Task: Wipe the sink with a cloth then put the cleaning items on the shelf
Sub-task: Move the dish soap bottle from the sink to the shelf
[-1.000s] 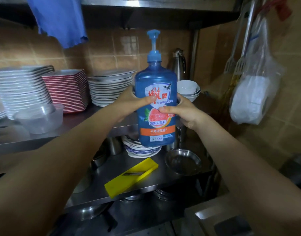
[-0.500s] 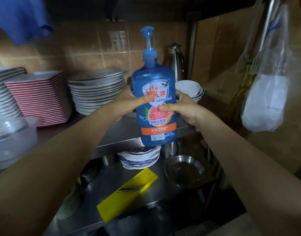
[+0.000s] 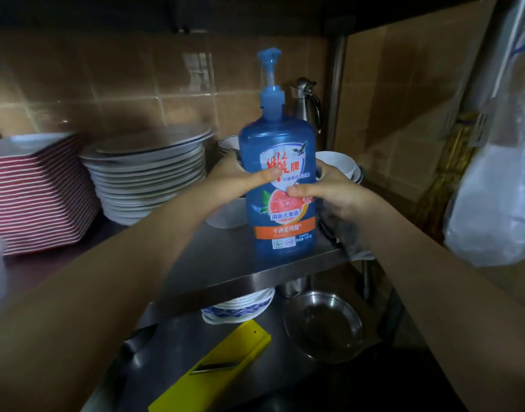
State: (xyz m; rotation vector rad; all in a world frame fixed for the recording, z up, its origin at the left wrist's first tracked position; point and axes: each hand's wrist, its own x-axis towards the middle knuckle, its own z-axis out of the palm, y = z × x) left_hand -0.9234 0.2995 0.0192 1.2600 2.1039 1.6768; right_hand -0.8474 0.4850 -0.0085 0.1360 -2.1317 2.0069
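Two-handed shelving, nearly done by the look of it.
Left hand (image 3: 234,176) and right hand (image 3: 329,191) each grip the upright blue soap bottle (image 3: 282,230), its base at or just above the steel shelf (image 3: 219,263), stacked plates (image 3: 148,173) at its 9 o'clock. Letting go is left; no sink shows, so the wiping can't be judged.

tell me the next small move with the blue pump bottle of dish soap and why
Probably ease the blue plastic pump bottle of dish soap a little deeper, then let go. The left hand and right hand grip its sides, and its base is at the stainless steel shelf, close to the front edge.
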